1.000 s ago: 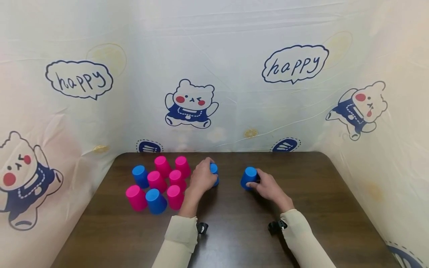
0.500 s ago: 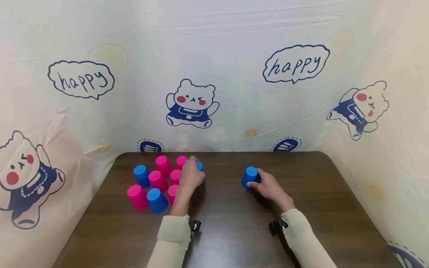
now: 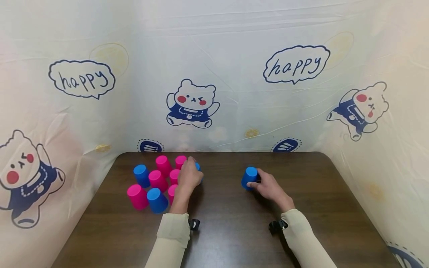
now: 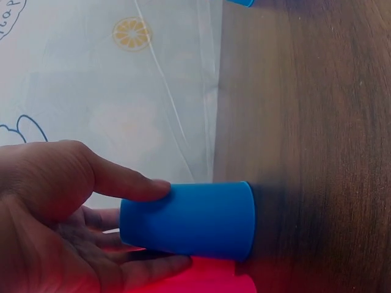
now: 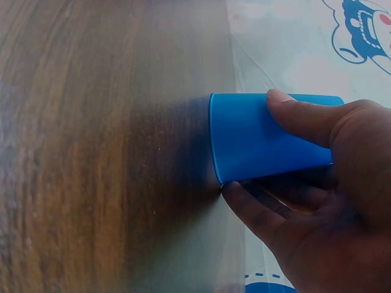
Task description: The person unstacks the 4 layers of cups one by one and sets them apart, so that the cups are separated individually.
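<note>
My left hand [image 3: 189,176] holds an upside-down blue cup [image 4: 189,220] between thumb and fingers, right beside the pink cups at the group's right edge. In the head view most of that cup is hidden behind the hand. Farther right, my right hand [image 3: 270,188] grips another upside-down blue cup [image 3: 250,178] from its right side, thumb across the front. The right wrist view shows this cup [image 5: 269,134] with its rim at the tabletop and the thumb on its wall.
Left of my left hand stand several pink cups [image 3: 137,197], with a blue cup [image 3: 157,201] at the front and another blue cup [image 3: 141,176] at the back left. All rest on the brown table [image 3: 231,230]. A printed curtain [image 3: 234,111] hangs behind and at both sides.
My left hand has moved left with its blue cup, up against the pink cups, and now covers part of them. My right hand and its cup have stayed in place.
</note>
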`<state>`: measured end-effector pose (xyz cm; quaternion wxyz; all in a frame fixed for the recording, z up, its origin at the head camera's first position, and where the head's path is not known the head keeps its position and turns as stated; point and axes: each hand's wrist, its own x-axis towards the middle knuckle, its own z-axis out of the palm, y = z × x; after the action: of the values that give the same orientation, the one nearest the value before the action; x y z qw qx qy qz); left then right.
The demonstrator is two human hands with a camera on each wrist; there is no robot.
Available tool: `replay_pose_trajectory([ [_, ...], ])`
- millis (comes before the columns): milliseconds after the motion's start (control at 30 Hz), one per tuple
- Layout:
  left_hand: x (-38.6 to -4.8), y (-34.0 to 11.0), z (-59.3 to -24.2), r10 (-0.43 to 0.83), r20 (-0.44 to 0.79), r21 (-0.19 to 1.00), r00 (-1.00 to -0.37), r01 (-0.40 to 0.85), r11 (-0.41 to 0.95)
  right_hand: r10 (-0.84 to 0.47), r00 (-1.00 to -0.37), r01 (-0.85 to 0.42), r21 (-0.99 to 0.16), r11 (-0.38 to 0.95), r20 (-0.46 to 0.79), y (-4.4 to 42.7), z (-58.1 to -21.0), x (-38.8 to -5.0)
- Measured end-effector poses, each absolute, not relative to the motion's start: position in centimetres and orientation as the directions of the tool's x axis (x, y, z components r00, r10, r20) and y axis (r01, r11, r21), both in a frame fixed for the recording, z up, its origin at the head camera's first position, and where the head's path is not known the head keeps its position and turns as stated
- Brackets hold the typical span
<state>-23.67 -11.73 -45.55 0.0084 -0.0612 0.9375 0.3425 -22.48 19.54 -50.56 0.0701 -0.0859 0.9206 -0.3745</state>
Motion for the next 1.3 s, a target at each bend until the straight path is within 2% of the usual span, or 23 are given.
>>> replay_pose_trajectory([
  [333, -23.4, -11.6, -46.0, -0.104, -0.066, 0.597, -0.992, -0.122, 0.793, -0.207, -0.976, -0.097, -0.702, 0.706, -0.073, 19.7, -50.9, -22.4],
  [667, -23.3, -11.2, -45.4, -0.072, -0.026, 0.606, -0.997, -0.073, 0.792, -0.211, -0.975, -0.099, -0.705, 0.702, -0.072, 19.7, -50.6, -22.5],
  [800, -22.9, -10.6, -44.6, -0.048, 0.061, 0.619, -0.997, 0.0, 0.786, -0.211, -0.975, -0.098, -0.706, 0.702, -0.075, 19.7, -50.5, -22.4],
  [967, -22.3, -9.3, -43.4, -0.016, 0.242, 0.593, -0.97, 0.135, 0.794, -0.213, -0.975, -0.102, -0.706, 0.701, -0.071, 19.7, -50.6, -22.5],
  [1033, -22.2, -8.5, -43.2, 0.011, 0.268, 0.599, -0.963, 0.176, 0.781, -0.212, -0.974, -0.097, -0.71, 0.698, -0.075, 19.8, -50.6, -22.5],
  [1300, -22.0, -4.8, -44.0, 0.212, 0.104, 0.749, -0.972, 0.217, 0.626, -0.199, -0.976, -0.081, -0.71, 0.699, -0.085, 19.8, -50.8, -22.7],
])
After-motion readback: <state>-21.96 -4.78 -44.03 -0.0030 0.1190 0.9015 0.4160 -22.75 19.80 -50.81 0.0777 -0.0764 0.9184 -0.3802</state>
